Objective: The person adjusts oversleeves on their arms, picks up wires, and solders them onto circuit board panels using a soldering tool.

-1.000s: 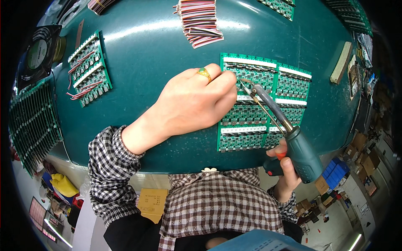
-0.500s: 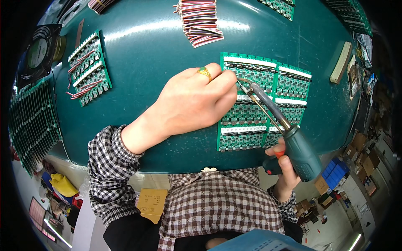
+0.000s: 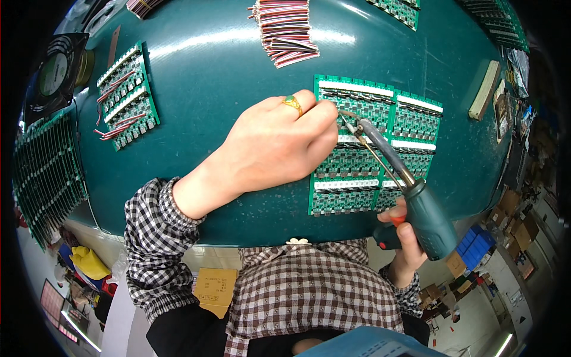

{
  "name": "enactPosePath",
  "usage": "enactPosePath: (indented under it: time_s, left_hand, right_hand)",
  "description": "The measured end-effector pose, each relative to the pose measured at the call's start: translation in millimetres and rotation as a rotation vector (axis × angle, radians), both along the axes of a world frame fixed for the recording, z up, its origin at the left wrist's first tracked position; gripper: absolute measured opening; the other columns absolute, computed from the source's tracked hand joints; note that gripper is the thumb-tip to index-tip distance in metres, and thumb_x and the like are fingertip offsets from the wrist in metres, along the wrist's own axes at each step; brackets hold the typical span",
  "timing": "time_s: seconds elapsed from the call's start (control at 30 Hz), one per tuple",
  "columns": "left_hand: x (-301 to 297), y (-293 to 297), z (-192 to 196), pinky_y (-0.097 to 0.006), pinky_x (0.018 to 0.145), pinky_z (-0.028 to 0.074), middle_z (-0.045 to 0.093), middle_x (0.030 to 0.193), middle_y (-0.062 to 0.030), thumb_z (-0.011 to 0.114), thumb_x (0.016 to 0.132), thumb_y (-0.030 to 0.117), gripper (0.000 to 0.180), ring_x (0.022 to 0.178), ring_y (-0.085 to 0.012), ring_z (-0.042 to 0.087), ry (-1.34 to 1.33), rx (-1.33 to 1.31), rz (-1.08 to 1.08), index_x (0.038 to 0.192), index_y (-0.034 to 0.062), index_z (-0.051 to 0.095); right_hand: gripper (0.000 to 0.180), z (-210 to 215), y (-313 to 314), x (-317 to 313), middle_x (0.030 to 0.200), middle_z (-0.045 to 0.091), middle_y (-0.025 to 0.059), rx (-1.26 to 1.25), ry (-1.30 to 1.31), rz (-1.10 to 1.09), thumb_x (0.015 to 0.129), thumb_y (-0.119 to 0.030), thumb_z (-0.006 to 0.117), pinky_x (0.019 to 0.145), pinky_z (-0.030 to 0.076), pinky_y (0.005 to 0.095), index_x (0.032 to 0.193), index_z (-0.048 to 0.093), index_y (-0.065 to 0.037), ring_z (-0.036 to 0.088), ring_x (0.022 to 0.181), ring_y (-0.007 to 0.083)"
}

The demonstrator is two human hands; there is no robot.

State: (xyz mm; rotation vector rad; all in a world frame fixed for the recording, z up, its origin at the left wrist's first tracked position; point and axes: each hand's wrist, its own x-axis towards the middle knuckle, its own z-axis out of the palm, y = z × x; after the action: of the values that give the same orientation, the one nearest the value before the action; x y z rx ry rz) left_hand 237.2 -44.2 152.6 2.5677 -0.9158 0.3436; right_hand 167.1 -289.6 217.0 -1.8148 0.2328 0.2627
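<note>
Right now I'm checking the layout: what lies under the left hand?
The left hand rests on the green table and overlaps the circuit board panel; the panel's left edge beneath the fingers is hidden.

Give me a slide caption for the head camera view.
Left hand steadies a green circuit board panel while right hand applies a soldering iron.

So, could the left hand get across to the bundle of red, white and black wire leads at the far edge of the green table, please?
Probably yes: the left hand rests on the green circuit-board panel, and only bare green table lies between it and the wire bundle.
</note>
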Motion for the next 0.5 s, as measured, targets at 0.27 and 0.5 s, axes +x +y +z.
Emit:
enactPosePath:
  time_s: [0.27,0.5]
  left_hand:
    - [0.6,-0.3,0.2,-0.023,0.053,0.045,0.051,0.083,-0.0027,0.061,0.067,0.01,0.023,0.074,-0.0132,0.053,-0.02,-0.019,0.004,0.089,0.0028,0.061]
    - [-0.3,-0.2,0.1,-0.023,0.052,0.045,0.051,0.083,-0.0025,0.06,0.067,0.01,0.023,0.074,-0.0131,0.054,-0.002,-0.002,0.005,0.089,0.0027,0.061]
  right_hand:
    - [0.044,2.1,-2.7,-0.7,0.088,0.06,0.0173,0.011,-0.016,0.014,0.077,-0.022,0.062,0.064,0.053,0.0351,0.104,0.053,0.011,0.063,0.068,0.0262]
    - [0.046,-2.3,-4.3,-1.4,0.083,0.059,0.0164,0.024,-0.017,0.055,0.078,-0.022,0.061,0.063,0.053,0.0355,0.107,0.049,0.013,0.062,0.067,0.025]
